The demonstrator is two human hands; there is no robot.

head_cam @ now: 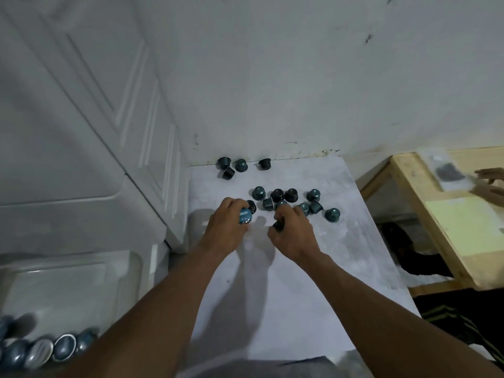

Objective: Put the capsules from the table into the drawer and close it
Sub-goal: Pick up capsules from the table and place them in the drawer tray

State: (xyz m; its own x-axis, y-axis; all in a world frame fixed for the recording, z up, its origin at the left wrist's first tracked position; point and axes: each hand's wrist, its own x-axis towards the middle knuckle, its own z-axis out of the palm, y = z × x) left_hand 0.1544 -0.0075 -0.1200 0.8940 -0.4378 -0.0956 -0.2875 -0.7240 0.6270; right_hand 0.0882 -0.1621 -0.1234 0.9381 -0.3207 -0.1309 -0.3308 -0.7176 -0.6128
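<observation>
Your left hand (227, 225) curls round a blue capsule (245, 216), its foil face toward you. Your right hand (296, 231) pinches what looks like a dark capsule (278, 224), mostly hidden. The loose capsules (290, 196) lie just beyond both grips on the table (300, 282). The drawer (68, 282) stands open, well left of your left forearm.

I see teal capsules (258, 192) and near-black capsules (277, 195) mid-frame on a mottled white-grey worktop (300, 282). One capsule (245, 216) shows a bright blue lid with white lettering. At lower left the drawer (68, 282) is milky white, and the drawer capsules (64, 347) are blue and silver. At right is a pale yellow wooden frame (436, 241). At lower right is black cloth (450, 320) with olive stripes.
</observation>
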